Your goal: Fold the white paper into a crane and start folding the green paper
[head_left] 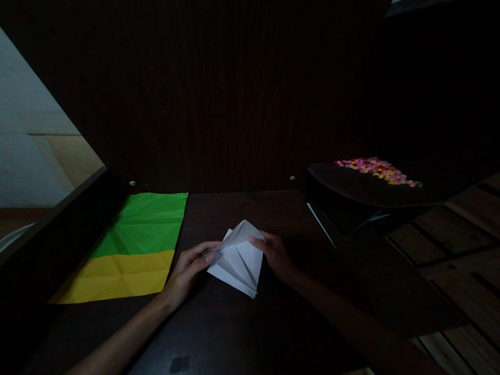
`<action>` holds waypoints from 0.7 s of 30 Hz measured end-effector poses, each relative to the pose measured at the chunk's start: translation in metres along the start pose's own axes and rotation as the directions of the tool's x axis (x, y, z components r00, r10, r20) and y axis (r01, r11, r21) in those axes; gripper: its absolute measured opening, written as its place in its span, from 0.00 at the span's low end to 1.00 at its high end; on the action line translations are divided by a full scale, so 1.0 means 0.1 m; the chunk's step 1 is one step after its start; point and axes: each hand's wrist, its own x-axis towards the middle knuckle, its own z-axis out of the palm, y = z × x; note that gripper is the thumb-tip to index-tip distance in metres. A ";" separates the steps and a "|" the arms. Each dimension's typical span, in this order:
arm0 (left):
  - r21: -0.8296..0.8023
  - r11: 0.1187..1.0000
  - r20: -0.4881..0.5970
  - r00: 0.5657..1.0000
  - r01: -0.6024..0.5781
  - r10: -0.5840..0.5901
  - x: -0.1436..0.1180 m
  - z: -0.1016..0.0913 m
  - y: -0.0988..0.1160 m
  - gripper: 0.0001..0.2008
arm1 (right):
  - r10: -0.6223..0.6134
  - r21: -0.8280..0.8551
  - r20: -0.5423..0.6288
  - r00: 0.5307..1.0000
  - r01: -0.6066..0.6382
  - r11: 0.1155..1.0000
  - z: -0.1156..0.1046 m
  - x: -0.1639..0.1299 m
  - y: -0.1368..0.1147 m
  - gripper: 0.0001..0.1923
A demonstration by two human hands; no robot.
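While both hands work at the middle of the dark table [237, 329], a folded white paper [238, 258] lies between them, partly lifted off the surface into layered flaps. The left hand [190, 267] is loosely curled, its fingertips [209, 257] pinching the paper's left edge. The right hand [274, 254] is half open and lies along the paper's right side, the thumb pressing on the upper flap near its peak.

Just left of the left hand, a creased sheet of green paper [148, 222] lies flat with a yellow paper [119, 276] overlapping its near part; both stop just short of the wrist. A dark wooden wall closes the table's far edge. To the right, well apart from the hands, a dark tray [356, 188] carries a heap of small bright bits [377, 169]. Bare tabletop lies in front of the paper, between the forearms.
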 end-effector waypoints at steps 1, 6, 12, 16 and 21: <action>-0.005 1.000 0.002 1.000 0.005 -0.004 0.00 0.00 0.00 0.20 | 0.001 -0.001 0.003 1.000 -0.001 1.000 0.00 0.00 0.00 0.18; 0.005 1.000 -0.016 1.000 -0.009 0.009 0.01 -0.01 -0.01 0.18 | 0.008 -0.014 0.025 1.000 -0.008 1.000 0.00 -0.01 -0.01 0.18; 0.033 0.999 -0.038 0.999 -0.006 0.008 0.01 0.04 0.05 0.18 | 0.019 -0.039 0.029 0.999 -0.018 0.999 -0.01 -0.02 -0.02 0.18; 0.055 0.998 -0.051 0.999 0.001 0.001 0.02 0.07 0.08 0.18 | 0.010 -0.006 0.039 0.999 -0.010 1.000 -0.01 -0.02 -0.02 0.18; 0.050 0.999 -0.065 0.998 0.011 -0.007 0.04 0.08 0.09 0.18 | 0.014 0.159 0.080 0.997 -0.026 0.987 -0.02 -0.03 0.03 0.17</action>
